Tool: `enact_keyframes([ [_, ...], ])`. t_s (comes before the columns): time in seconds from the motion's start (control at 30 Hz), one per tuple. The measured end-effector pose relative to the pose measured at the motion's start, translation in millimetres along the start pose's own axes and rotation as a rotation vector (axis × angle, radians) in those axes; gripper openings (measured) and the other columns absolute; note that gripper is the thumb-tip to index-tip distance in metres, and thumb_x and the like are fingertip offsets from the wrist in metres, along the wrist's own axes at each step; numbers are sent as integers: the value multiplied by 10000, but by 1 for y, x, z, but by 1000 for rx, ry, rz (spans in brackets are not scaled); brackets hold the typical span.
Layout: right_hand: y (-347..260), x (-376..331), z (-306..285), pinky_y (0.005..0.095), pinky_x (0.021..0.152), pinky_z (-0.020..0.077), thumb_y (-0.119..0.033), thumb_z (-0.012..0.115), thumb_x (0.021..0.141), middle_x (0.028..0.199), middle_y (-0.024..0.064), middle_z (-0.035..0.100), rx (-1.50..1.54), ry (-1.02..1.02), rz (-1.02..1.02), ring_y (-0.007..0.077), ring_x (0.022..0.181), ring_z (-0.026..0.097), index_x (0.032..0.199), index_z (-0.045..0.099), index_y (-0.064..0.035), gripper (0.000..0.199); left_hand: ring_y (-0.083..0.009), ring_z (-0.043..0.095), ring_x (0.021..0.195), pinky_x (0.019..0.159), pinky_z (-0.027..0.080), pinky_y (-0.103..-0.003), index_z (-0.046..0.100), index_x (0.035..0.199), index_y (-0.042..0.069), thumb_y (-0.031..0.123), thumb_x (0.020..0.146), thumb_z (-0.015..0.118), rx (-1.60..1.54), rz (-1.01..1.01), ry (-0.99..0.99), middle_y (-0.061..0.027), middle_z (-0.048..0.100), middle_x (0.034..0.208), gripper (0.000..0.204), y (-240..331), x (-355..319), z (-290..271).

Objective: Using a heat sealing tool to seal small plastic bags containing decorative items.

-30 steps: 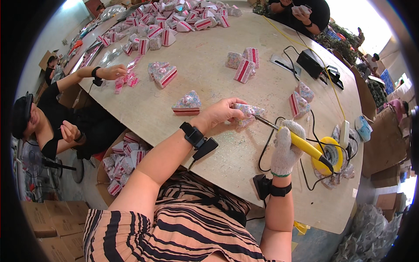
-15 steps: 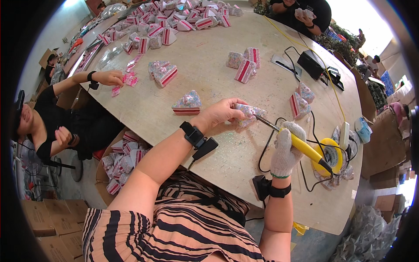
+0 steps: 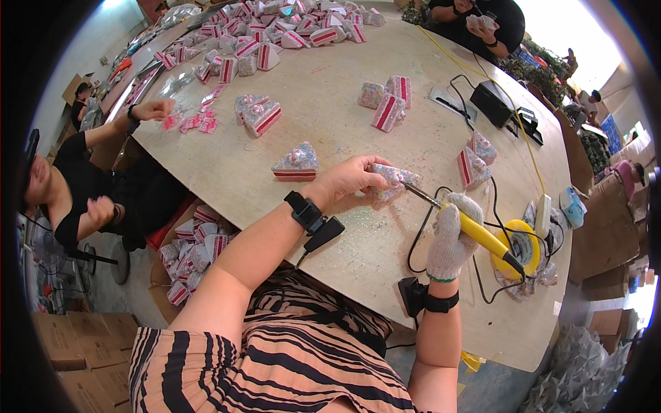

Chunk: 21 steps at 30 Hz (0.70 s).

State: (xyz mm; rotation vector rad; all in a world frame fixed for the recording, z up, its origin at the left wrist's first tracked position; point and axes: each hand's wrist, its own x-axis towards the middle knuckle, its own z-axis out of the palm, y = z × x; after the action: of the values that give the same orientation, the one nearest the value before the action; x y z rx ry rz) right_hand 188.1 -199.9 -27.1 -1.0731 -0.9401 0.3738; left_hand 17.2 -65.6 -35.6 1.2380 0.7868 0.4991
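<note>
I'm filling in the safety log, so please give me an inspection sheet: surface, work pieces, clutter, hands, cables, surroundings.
Surface: pale table, glittery specks scattered near the hands.
Work pieces: cake-slice piece held on the table; loose slices around it; large heap of slices at the far side.
Clutter: yellow tape roll, black box, pink scraps.
Hands: bare left hand grips the piece; gloved right hand grips a yellow-handled iron, tip at the piece, exact contact unclear.
Cables: black cord looped beside the right hand; yellow cable crossing the table's right side.
Surroundings: co-workers at left and across the table; cardboard cartons lower left.
</note>
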Motion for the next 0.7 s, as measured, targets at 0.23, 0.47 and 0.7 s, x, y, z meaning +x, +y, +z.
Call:
enact_keyframes([
  [0.23, -1, 1, 0, 183, 529, 401, -122, 614, 852, 770, 2, 559, -6, -10, 8, 47, 612, 494, 1001, 587, -62, 163, -113, 543, 798, 688, 473, -232, 520, 1178, 18, 94, 747, 668, 1, 5, -10, -47, 585, 955, 462, -1, 1, 0],
  [0.47, -5, 4, -2, 179, 526, 383, -120, 602, 857, 772, -6, 550, -38, -40, 2, 37, 604, 465, 999, 582, -58, 156, -108, 540, 786, 685, 472, -233, 550, 1146, 24, 84, 745, 668, 42, 26, -16, -45, 586, 940, 423, -2, 3, 1],
  [0.7, -9, 5, -1, 176, 554, 375, -91, 597, 855, 793, -24, 547, -3, -43, 29, 29, 624, 448, 997, 587, -62, 145, -123, 567, 802, 699, 478, -258, 555, 1141, 15, 75, 742, 658, 42, 40, -31, -66, 623, 942, 417, -1, 4, 4],
])
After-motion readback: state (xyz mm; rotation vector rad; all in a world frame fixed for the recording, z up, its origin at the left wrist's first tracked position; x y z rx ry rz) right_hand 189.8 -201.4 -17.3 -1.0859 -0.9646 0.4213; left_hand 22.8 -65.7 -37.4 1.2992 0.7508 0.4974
